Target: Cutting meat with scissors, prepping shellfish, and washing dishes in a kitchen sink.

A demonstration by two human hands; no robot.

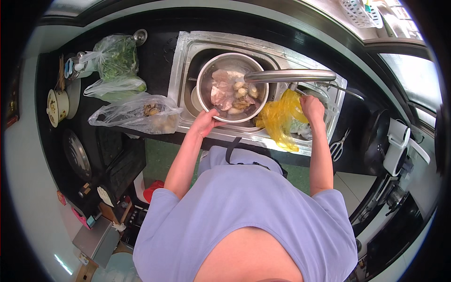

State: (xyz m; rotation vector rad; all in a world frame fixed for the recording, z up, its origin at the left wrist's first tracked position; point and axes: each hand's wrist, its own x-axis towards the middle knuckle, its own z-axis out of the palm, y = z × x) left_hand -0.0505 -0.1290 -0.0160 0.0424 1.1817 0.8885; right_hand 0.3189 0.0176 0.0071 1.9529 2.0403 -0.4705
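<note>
My left hand (205,123) grips the near rim of a stainless steel bowl (203,72), thumb over the edge and fingers beneath. Inside the bowl are pale pink pieces of meat (222,90) and several shellfish-like pieces (243,92). The bowl rests over the left basin of a steel sink (179,70). A curved metal faucet (290,75) reaches over the bowl's right side. My right hand (312,107) is closed at the end of the faucet lever (298,91). Just left of that hand, a crumpled yellow plastic bag (282,114) drapes over the sink divider and front edge.
Left of the sink lie clear bags of leafy greens (116,56) and a clear bag with shellfish-like lumps (141,114). An enamel pot (57,107) stands farther left. Scissors (337,148) lie right of the sink, near a white appliance (398,146). Window frames (398,47) border the back right.
</note>
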